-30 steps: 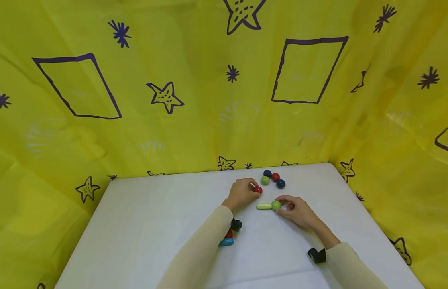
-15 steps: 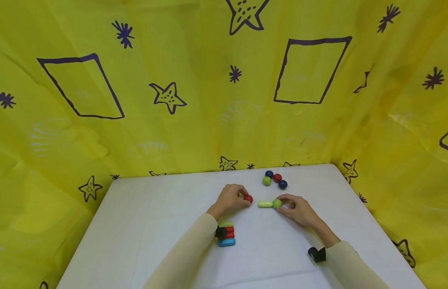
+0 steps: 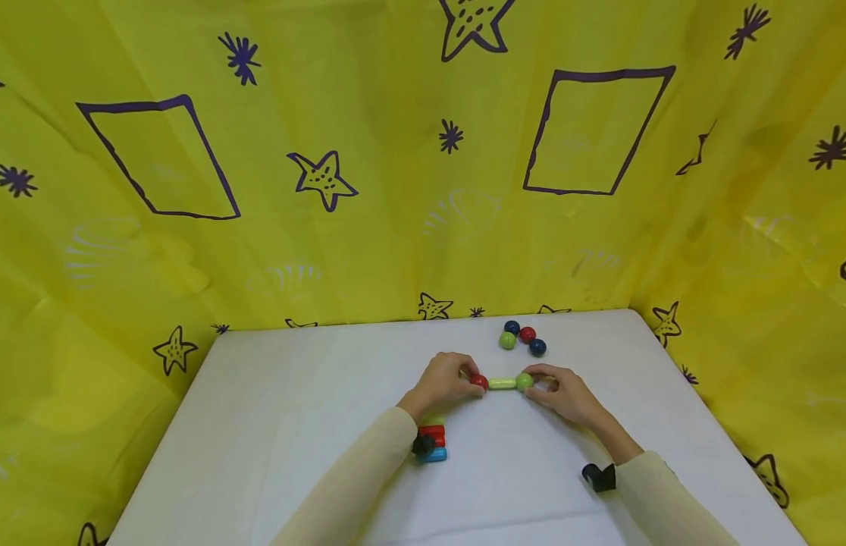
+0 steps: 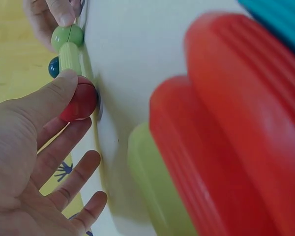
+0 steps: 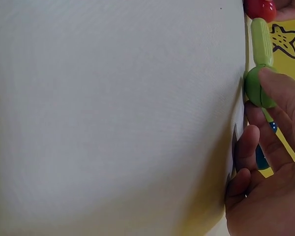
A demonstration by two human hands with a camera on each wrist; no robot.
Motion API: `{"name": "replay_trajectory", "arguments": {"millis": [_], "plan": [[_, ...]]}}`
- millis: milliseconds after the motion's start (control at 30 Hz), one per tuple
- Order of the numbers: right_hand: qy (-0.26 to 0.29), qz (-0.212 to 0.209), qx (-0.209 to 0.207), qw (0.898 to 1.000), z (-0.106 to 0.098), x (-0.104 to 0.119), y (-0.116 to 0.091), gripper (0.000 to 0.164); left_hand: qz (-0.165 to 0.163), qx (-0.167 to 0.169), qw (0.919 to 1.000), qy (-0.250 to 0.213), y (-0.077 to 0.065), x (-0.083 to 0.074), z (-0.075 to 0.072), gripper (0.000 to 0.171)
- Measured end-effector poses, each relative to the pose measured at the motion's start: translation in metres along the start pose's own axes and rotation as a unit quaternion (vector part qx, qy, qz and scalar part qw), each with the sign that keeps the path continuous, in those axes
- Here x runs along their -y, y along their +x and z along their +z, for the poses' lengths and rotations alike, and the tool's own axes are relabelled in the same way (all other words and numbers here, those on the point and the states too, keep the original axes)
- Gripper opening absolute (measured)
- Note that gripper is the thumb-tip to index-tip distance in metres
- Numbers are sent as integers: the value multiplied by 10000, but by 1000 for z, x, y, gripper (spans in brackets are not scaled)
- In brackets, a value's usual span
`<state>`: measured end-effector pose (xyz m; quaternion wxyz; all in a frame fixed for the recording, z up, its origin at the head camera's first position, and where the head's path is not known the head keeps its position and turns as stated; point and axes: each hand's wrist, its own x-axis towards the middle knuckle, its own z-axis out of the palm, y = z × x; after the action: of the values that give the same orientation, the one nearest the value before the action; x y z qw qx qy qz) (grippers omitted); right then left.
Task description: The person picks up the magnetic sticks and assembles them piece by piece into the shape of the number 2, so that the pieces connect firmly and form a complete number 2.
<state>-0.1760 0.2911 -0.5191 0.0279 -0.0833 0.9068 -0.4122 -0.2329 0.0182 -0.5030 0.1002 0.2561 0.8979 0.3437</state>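
My left hand [image 3: 449,381] pinches a red ball [image 4: 83,101] between thumb and index finger, its other fingers spread. The ball sits right at the left end of a pale green ribbed rod [image 3: 502,384]. At the rod's other end is a green ball [image 5: 259,86], which my right hand [image 3: 565,393] pinches between thumb and fingers. Ball, rod and ball lie in one line close over the white table. Under my left wrist, partly hidden by the wrist camera, lie red rods [image 4: 196,147], a yellow-green rod [image 4: 155,182] and a blue rod [image 3: 433,455] side by side.
Behind the hands, loose balls lie together: a green ball [image 3: 508,340], a red ball [image 3: 527,334] and two dark blue balls [image 3: 537,347]. The white table [image 3: 293,394] ends at a yellow patterned curtain [image 3: 368,250] at the back and sides.
My left hand has drawn the red ball left and toward me from near the loose balls, then right to the rod's free end. My right hand stays nearly still on the green ball.
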Motion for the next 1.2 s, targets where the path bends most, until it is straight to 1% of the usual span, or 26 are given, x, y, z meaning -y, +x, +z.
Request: {"name": "replay_trajectory", "arguments": {"millis": [100,300,600,900,1033,1200], "plan": [[6,-60,9,10000,0,0,0,33,40,-16,10000,11,0,-1,1,21],[51,-36,25,10000,-2,2,-1,33,79,-21,9999,66,-1,-1,1,21],[67,5,2,10000,-1,2,-1,34,-52,34,10000,37,-1,-1,2,21],[92,19,-19,10000,1,3,-3,36,-37,51,9999,107,-3,0,2,21],[63,-12,-20,10000,3,5,-2,35,-10,82,9998,162,-5,1,0,22],[-1,-93,-25,10000,6,11,2,34,-11,55,9998,183,-10,2,-7,22]]}}
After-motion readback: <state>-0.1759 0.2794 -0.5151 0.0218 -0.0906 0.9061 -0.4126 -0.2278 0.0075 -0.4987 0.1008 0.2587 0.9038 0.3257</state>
